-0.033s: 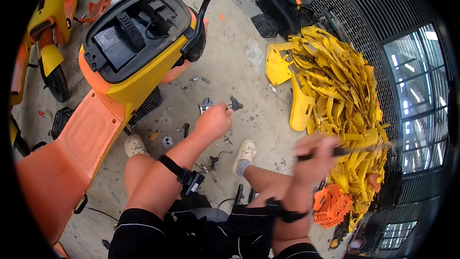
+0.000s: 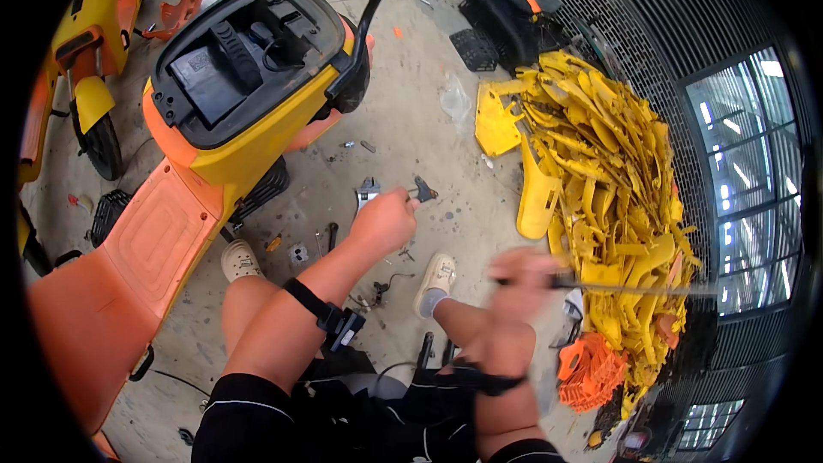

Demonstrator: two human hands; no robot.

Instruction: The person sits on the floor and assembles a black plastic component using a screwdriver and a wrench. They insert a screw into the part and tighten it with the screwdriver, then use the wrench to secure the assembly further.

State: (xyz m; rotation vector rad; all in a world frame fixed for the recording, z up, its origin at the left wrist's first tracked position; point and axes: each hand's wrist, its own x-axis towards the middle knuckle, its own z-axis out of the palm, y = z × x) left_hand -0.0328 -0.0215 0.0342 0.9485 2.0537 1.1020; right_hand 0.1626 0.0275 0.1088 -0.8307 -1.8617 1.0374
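My left hand (image 2: 383, 221) is closed around a small dark bracket-like part (image 2: 423, 190), which sticks out past its fingertips above the floor. My right hand (image 2: 525, 285), smeared by motion, grips a screwdriver (image 2: 561, 281) by its dark handle. Its long thin shaft points right, across my view of the yellow pile, and stands apart from the left hand's part. To the left is a yellow and orange scooter (image 2: 249, 129) with its seat area uncovered, showing a black battery (image 2: 210, 77) in the compartment.
Small metal pieces and a wrench-like tool (image 2: 333, 236) lie on the floor (image 2: 411, 120) around my feet. A big heap of yellow panels (image 2: 609, 163) rises on the right, beside stacked orange parts (image 2: 591, 370). Another scooter (image 2: 94, 103) stands far left.
My right hand has shifted left and slightly down with the screwdriver, whose shaft now lies more level. My left hand has hardly moved.
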